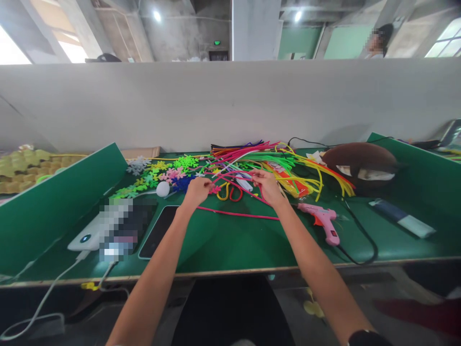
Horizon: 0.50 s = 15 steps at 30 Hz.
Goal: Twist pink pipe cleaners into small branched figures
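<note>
Both hands are raised over the green table. My left hand (198, 191) has its fingers pinched together on a pink pipe cleaner. My right hand (267, 185) pinches pink pipe cleaner too, and thin pink strands cross between the hands; I cannot tell whether they are one piece or several. Below the hands, a separate pink pipe cleaner (237, 214) lies across the tabletop. Just behind them are loops of yellow and red pipe cleaner (236, 193). A large pile of coloured pipe cleaners (252, 153) spreads at the back.
Snowflake-shaped pieces (185, 163) and a white ball (163, 189) lie left. A phone (158, 233) and a white power bank (97, 226) with cables sit front left. On the right are a pink glue gun (322, 221), its black cord, a brown plush (360, 161) and a packet (401, 217).
</note>
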Motion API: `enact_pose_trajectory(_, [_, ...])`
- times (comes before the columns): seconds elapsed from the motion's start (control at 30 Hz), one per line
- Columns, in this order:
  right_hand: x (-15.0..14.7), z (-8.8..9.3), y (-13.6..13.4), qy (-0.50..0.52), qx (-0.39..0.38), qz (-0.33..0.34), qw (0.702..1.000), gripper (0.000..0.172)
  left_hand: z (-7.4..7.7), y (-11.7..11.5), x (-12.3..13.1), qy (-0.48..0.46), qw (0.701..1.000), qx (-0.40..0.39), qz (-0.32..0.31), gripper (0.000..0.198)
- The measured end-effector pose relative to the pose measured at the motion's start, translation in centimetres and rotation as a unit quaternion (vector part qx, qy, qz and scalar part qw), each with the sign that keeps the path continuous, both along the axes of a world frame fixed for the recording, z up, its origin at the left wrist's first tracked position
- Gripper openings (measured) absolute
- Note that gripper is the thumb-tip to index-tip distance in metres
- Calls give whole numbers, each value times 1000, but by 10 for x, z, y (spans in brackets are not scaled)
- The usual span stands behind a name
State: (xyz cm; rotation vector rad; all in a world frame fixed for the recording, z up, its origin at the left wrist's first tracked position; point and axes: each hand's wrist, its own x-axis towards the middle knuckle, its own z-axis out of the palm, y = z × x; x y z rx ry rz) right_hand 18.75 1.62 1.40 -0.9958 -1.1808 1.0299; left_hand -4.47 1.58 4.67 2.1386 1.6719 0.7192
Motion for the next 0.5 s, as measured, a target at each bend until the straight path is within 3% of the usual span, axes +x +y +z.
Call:
enact_pose_trajectory(0.07, [-1, 1, 0, 89, -8, 19, 996, 19, -3, 0, 9, -132, 987, -76, -48, 21])
enact_pose_trajectory(0.17, [-5, 2, 0, 176, -31, 53, 982, 18, -9, -1, 26, -286, 943, -152, -74, 22])
enact_pose_trajectory(0.33, [-12, -2, -2, 236, -72, 87, 965, 11, -21, -2, 50, -420, 884, -181, -100, 32])
enact_pose_trajectory(0.4, [-14, -5, -2, 229, -85, 91, 966, 11, -26, -3, 54, -454, 859, -202, -121, 38])
enact_pose_trajectory(0.5, [-16, -9, -3, 194, -85, 93, 973, 15, -35, -5, 57, -473, 842, -219, -134, 31])
